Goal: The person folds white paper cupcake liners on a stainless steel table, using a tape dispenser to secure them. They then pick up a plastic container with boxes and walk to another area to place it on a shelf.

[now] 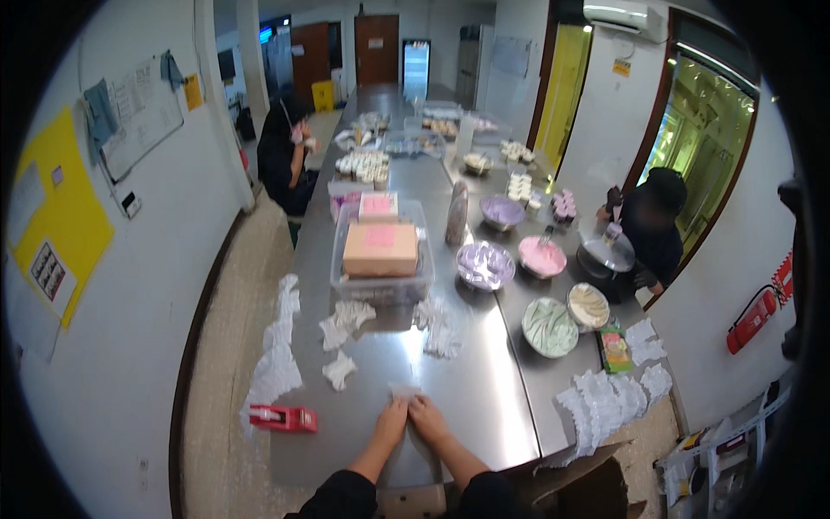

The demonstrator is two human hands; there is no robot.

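Over the near part of the steel table (480,415), my left hand (391,418) and my right hand (428,418) meet side by side. Their fingertips pinch a small, thin, pale piece (405,392), which my fingers partly hide; its material is unclear. To the left lies a red tape dispenser (285,419). Beyond my hands are crumpled white pieces, one small (340,370), one larger (347,322) and a greyish one (441,329). A clear plastic tub (382,293) behind them holds a cardboard box (380,252) bearing a pink note.
Bowls of purple (485,266), pink (543,257), green (550,327) and cream frosting (588,307) stand at right. A person (655,214) works there by a turntable (606,252); another person (285,156) sits at left. Crumpled white sheets (603,405) overhang the right corner.
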